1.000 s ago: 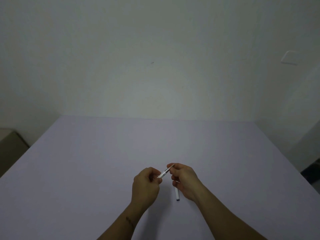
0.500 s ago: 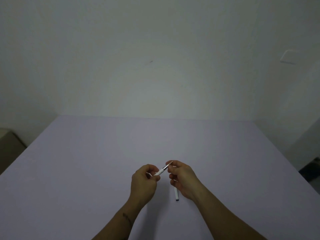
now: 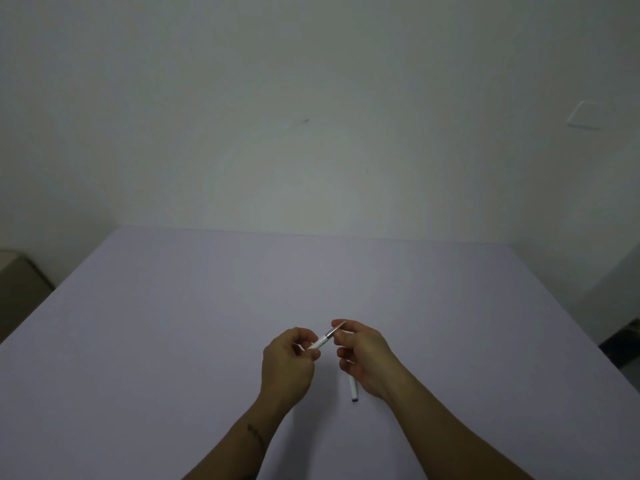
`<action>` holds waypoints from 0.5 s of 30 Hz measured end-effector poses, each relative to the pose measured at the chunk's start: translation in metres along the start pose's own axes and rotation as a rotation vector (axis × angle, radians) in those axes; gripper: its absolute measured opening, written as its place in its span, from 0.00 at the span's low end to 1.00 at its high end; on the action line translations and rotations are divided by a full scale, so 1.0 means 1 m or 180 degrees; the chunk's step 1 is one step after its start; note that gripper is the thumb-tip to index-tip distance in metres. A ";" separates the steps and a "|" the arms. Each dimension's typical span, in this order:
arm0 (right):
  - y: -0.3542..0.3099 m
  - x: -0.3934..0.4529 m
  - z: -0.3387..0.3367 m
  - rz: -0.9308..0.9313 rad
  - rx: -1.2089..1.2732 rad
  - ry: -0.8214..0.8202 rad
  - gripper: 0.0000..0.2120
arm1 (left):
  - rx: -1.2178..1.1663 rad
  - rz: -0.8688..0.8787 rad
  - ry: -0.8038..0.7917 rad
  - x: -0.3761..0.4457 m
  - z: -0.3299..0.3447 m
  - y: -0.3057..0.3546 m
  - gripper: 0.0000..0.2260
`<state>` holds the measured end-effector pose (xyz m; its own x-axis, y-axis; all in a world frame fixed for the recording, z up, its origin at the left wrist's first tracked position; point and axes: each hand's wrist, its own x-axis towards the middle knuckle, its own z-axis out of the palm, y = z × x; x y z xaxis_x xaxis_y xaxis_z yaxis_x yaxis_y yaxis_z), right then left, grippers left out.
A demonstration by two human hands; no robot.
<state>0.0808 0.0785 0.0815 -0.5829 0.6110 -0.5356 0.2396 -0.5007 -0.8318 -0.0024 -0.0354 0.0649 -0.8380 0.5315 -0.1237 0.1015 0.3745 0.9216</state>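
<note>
A thin white pen part (image 3: pixel 321 341) with a silver pointed tip is held slanting above the lilac table (image 3: pixel 194 306). My left hand (image 3: pixel 287 370) grips its white lower end with curled fingers. The silver tip is pinched between thumb and forefinger of my right hand (image 3: pixel 369 358). A second white tube with a dark end (image 3: pixel 353 389) pokes out from under my right hand, near the table top. I cannot tell whether that hand's lower fingers hold it or whether it lies on the table.
The table runs back to a plain white wall. A brown box (image 3: pixel 17 289) stands off the table's left edge, and dark objects (image 3: pixel 623 341) sit low beyond its right edge.
Both hands have shifted slightly left and farther from me. A little more of the pen part shows between them. The second white tube has stayed under my right hand.
</note>
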 end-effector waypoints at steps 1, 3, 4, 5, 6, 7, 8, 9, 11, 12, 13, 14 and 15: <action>0.001 0.000 0.001 0.0044 0.0025 -0.0009 0.09 | -0.0001 -0.0005 0.0001 0.000 0.000 0.000 0.08; 0.002 0.000 0.003 0.0107 0.0031 0.0018 0.08 | -0.0008 -0.0019 0.0006 0.000 -0.002 0.000 0.08; 0.002 0.000 0.004 0.0119 0.0022 0.0042 0.07 | -0.0009 -0.0016 0.0006 0.001 -0.002 0.000 0.08; 0.003 0.000 0.005 0.0110 0.0014 0.0057 0.07 | -0.0005 -0.0007 0.0004 0.001 -0.003 0.000 0.08; 0.003 0.000 0.006 0.0082 0.0011 0.0055 0.07 | 0.0000 0.0002 0.0003 0.002 -0.003 0.000 0.08; 0.002 0.000 0.006 0.0041 0.0002 0.0041 0.07 | 0.0004 0.0004 0.0007 0.002 -0.003 0.000 0.08; 0.002 0.000 0.006 0.0001 -0.0018 0.0032 0.08 | 0.0008 0.0002 0.0015 0.002 -0.003 0.000 0.08; 0.001 -0.001 0.005 -0.0025 -0.0049 0.0034 0.10 | 0.0019 0.0002 0.0027 0.002 -0.003 0.000 0.08; 0.000 -0.002 0.004 -0.0029 -0.0098 0.0048 0.12 | 0.0034 0.0019 0.0059 0.000 -0.003 -0.001 0.08; 0.000 -0.003 0.004 -0.0009 -0.0087 0.0038 0.12 | 0.0023 0.0028 0.0075 0.000 -0.003 -0.001 0.09; -0.001 -0.003 0.004 0.0020 -0.0048 0.0023 0.11 | 0.0008 0.0034 0.0084 -0.001 -0.003 -0.002 0.09; -0.001 -0.004 0.004 0.0046 0.0006 0.0016 0.10 | 0.0001 0.0039 0.0085 -0.002 -0.003 -0.001 0.09; -0.001 -0.004 0.005 0.0060 0.0044 0.0033 0.09 | 0.0003 0.0046 0.0080 -0.002 -0.003 -0.001 0.09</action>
<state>0.0787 0.0736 0.0852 -0.5703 0.6077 -0.5526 0.2395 -0.5205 -0.8196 -0.0021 -0.0394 0.0655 -0.8496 0.5176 -0.1012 0.1142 0.3678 0.9229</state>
